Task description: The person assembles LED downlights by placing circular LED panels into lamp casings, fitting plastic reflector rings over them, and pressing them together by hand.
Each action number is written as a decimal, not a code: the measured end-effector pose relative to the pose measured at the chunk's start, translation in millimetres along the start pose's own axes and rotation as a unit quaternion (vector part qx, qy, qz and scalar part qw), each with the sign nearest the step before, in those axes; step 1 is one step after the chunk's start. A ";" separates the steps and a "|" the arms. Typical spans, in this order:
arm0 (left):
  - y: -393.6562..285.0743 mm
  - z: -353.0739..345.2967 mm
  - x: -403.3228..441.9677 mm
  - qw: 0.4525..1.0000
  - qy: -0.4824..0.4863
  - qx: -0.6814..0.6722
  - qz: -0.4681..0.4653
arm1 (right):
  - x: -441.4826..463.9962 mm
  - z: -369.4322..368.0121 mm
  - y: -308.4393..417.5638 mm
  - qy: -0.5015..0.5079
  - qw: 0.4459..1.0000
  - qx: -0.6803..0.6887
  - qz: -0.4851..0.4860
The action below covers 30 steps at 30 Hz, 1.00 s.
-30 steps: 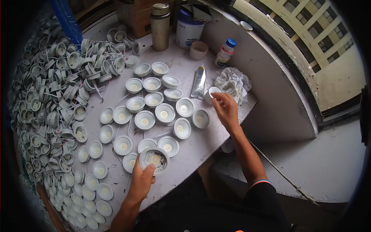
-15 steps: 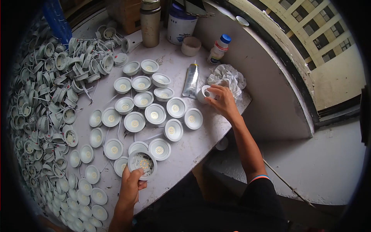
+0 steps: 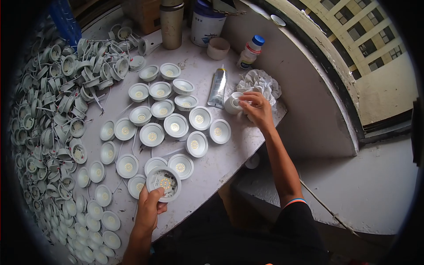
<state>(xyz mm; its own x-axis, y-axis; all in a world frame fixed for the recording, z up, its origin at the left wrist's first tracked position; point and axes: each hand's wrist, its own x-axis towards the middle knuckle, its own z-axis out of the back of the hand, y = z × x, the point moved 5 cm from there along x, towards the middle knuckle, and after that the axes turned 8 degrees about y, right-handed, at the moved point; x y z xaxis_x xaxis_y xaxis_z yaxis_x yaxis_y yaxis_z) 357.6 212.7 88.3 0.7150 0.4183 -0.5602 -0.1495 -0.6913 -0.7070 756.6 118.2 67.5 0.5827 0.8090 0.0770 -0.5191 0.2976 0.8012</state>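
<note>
Outside, past the window edge, a pale building point(image 3: 366, 48) fills the upper right, and below it a low wall point(image 3: 296, 75) curves around the far side of the work space. Now the table point(image 3: 212, 165), whitish and scuffed, running diagonally with its near edge angling up to the right. A huge heap point(image 3: 53, 106) of lamp bodies and loose wires swamps its left side, with a cluster of pale lamps at lower left. Across the middle sits a loose group of lamps, faces up, yellow dots showing in their centres. At the back stand a box point(image 3: 143, 17), a bucket point(image 3: 205, 26) and a flask point(image 3: 171, 28); nearer, a crumpled cloth point(image 3: 265, 84), a tube point(image 3: 217, 88) lying flat, a blue-capped bottle point(image 3: 250, 53) and a bowl point(image 3: 218, 48). And to the hands! The left hand point(image 3: 148, 205) is closed on the rim of one lamp point(image 3: 164, 184), thumb over its near edge, the open face turned up above the table's near edge. Out to the right, the right hand point(image 3: 257, 110) has its fingers bent, tips at the rim of a white cup point(image 3: 232, 105) just beside the tube; whether they grip it, I cannot tell.
</note>
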 end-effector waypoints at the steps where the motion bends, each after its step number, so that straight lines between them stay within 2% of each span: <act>1: -1.5 -2.3 0.2 1.000 0.009 -0.006 -0.013 | -5.6 4.9 10.7 -0.034 0.999 -0.004 0.021; 2: -2.4 -4.7 0.4 1.000 0.011 -0.012 -0.024 | -11.6 3.6 27.4 -0.062 0.997 -0.003 0.041; 4: -4.2 -7.1 1.2 0.998 0.039 0.003 -0.046 | -32.9 -9.7 84.4 -0.026 0.996 0.018 0.086; 8: 3.2 -9.8 1.8 0.994 0.076 0.037 -0.064 | -83.3 -50.8 180.4 0.154 0.956 -0.021 0.250; 12: 2.9 -20.6 -8.1 0.991 0.086 0.065 -0.083 | -112.1 -81.0 218.9 0.240 0.903 -0.037 0.355; 15: 0.5 -25.5 -17.5 0.988 0.064 0.061 -0.127 | -119.8 -93.6 221.7 0.260 0.896 -0.044 0.356; 18: -2.3 -29.5 -25.3 0.985 0.072 0.105 -0.113 | -120.9 -95.6 223.7 0.267 0.897 -0.033 0.351; 21: -1.1 -31.2 -31.0 0.986 0.087 0.092 -0.105 | -125.1 -95.5 219.9 0.284 0.896 0.018 0.342; 23: -2.0 -30.2 -33.2 0.986 0.092 0.093 -0.107 | -125.0 -93.6 214.5 0.299 0.911 0.067 0.275; 25: -1.5 -30.3 -33.6 0.985 0.095 0.093 -0.108 | -126.2 -92.0 214.7 0.294 0.912 0.052 0.281; 30: -5.2 -39.2 -36.6 0.958 0.085 0.195 -0.193 | -126.0 -94.8 207.6 0.253 0.922 0.047 0.288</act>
<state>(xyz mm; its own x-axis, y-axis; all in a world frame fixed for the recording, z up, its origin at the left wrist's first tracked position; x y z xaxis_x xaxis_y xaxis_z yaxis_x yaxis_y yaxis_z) 359.0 177.9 129.5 0.8647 0.4728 -0.1695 -0.0716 -0.2180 -0.9733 516.0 126.1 167.9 -0.1528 0.9592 0.2378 -0.5813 -0.2818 0.7633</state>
